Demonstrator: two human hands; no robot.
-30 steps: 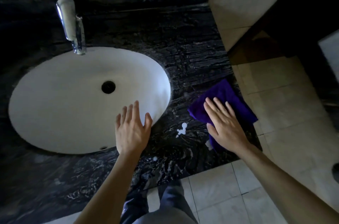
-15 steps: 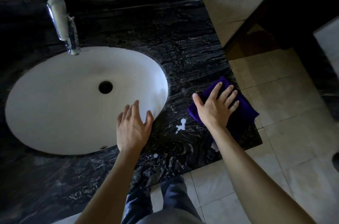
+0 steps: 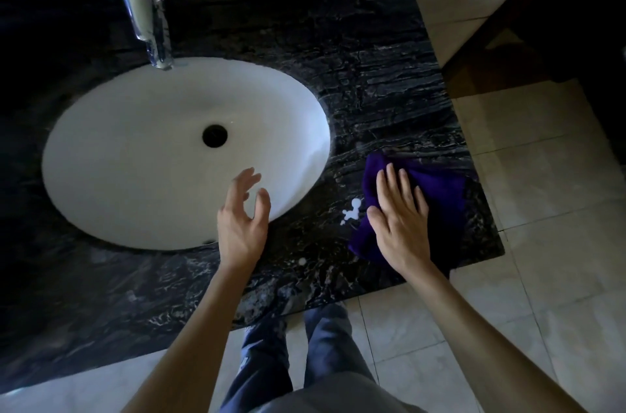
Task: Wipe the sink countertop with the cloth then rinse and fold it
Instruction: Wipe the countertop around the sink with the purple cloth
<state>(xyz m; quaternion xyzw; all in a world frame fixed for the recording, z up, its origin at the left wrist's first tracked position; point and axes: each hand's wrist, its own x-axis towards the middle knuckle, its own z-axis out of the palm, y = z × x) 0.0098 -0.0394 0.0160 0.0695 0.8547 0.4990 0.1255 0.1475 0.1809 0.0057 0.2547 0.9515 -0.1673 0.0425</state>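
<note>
My right hand lies flat, fingers straight, pressing the purple cloth onto the black marble countertop at four o'clock from the white sink. My left hand hovers relaxed above the basin's rim. A white splatter sits just at nine o'clock of the cloth. The chrome faucet stands at twelve o'clock.

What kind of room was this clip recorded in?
Most likely a bathroom: a white oval sink set into a dark marble countertop, a chrome tap above it, and pale floor tiles alongside.
</note>
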